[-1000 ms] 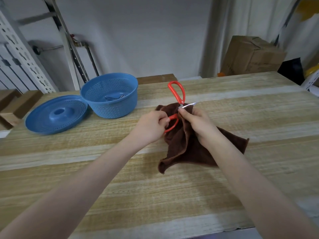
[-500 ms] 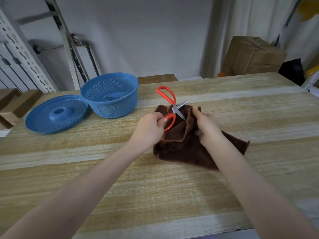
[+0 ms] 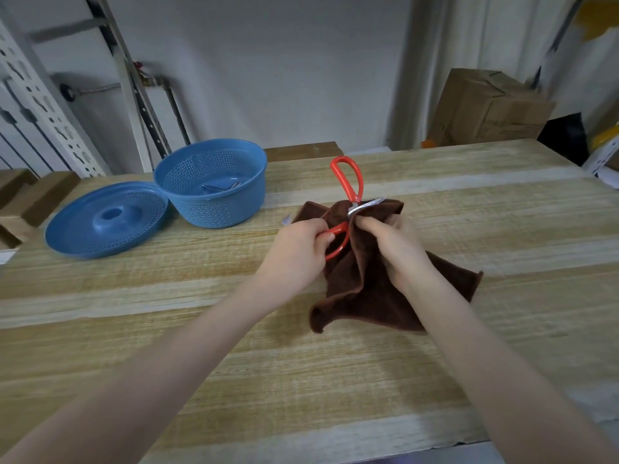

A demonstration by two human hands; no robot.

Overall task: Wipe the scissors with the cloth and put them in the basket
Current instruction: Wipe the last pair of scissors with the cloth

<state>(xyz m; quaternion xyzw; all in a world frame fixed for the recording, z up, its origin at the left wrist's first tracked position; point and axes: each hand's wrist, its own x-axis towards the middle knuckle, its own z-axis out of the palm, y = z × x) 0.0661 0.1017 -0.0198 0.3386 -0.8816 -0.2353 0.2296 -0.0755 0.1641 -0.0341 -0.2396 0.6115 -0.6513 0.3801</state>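
Red-handled scissors [image 3: 348,182] are held above the wooden table, one handle loop pointing up and away. My left hand [image 3: 298,249] grips the lower red handle loop. My right hand [image 3: 398,249] pinches the brown cloth [image 3: 361,289] around the metal blades, of which only a short silver strip shows. The cloth hangs from my right hand, its lower corners draping onto the table. A blue perforated basket [image 3: 214,209] stands at the back left, apart from both hands, with some metal pieces lying inside.
A blue perforated lid [image 3: 104,229] lies upside down beside the basket on its left. Cardboard boxes [image 3: 485,108] stand behind the table's far right edge. A metal rack [image 3: 37,95] rises at the back left. The table's near edge [image 3: 335,450] runs along the bottom.
The cloth, which lay flatter on the table half a second ago, has been lifted and bunched around the blades again. The upper handle loop has swung more upright.
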